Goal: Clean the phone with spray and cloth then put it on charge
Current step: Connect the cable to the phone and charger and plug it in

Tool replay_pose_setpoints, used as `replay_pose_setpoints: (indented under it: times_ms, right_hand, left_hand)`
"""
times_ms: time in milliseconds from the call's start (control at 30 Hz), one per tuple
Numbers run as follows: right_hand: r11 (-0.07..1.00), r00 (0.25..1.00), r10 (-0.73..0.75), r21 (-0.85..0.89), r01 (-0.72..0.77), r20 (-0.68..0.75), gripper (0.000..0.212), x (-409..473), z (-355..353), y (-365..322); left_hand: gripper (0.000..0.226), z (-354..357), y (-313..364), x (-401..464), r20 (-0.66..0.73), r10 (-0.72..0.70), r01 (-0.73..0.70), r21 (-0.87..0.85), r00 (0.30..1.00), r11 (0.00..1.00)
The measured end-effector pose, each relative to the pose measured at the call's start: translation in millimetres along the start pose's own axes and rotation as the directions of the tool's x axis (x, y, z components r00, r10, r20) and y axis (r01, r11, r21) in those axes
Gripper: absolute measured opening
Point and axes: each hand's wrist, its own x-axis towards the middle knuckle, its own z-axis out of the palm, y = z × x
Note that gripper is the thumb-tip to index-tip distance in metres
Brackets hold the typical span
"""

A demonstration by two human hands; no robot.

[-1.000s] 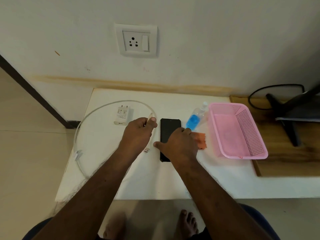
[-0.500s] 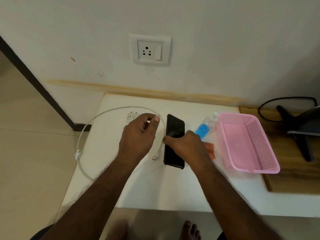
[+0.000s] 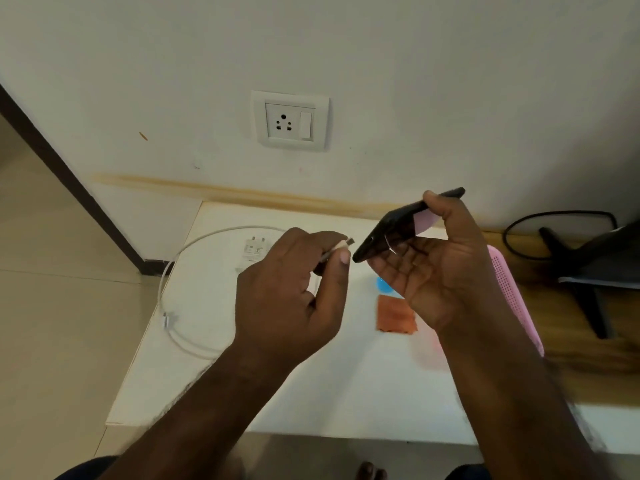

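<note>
My right hand (image 3: 436, 265) holds the black phone (image 3: 394, 226) tilted in the air above the white table (image 3: 346, 393), its lower end pointing left. My left hand (image 3: 294, 299) pinches the plug of the white charging cable (image 3: 194, 244), whose metal tip sits just short of the phone's end. The cable loops round to the white charger adapter (image 3: 254, 249) lying on the table. An orange cloth (image 3: 394, 315) lies flat below the phone. Only a blue patch of the spray bottle (image 3: 384, 285) shows past my right hand.
A wall socket with a switch (image 3: 291, 121) is on the wall above the table. A pink mesh basket (image 3: 512, 289) sits right of my right hand, mostly hidden. Further right, on a wooden surface (image 3: 588, 368), stand a black stand (image 3: 581, 282) and a black cord (image 3: 554, 216).
My right hand lifted the phone off the table and tilted it up. My left hand raised the cable plug to the phone's lower end. The view moved closer.
</note>
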Motion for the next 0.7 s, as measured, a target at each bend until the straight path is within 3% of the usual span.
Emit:
replay_pose_setpoints:
  times_ms: [133, 400, 700]
  right_hand:
    - [1.0, 0.999, 0.021, 0.017, -0.02, -0.026, 0.062, 0, -3, 2]
    - [0.999, 0.999, 0.042, 0.006, -0.042, -0.018, 0.066, 7, -5, 9]
    - [0.994, 0.996, -0.083, -0.078, 0.081, -0.018, 0.053, 14, -12, 17]
  left_hand:
    - [0.021, 3, 4, 4, 0.057, -0.015, 0.011, 0.063, 0.998, 0.998]
    - [0.015, 9, 5, 2, 0.114, -0.075, 0.058, 0.141, 0.991, 0.988]
    - [0.017, 7, 1, 2, 0.201, -0.054, 0.011, 0.212, 0.978, 0.977]
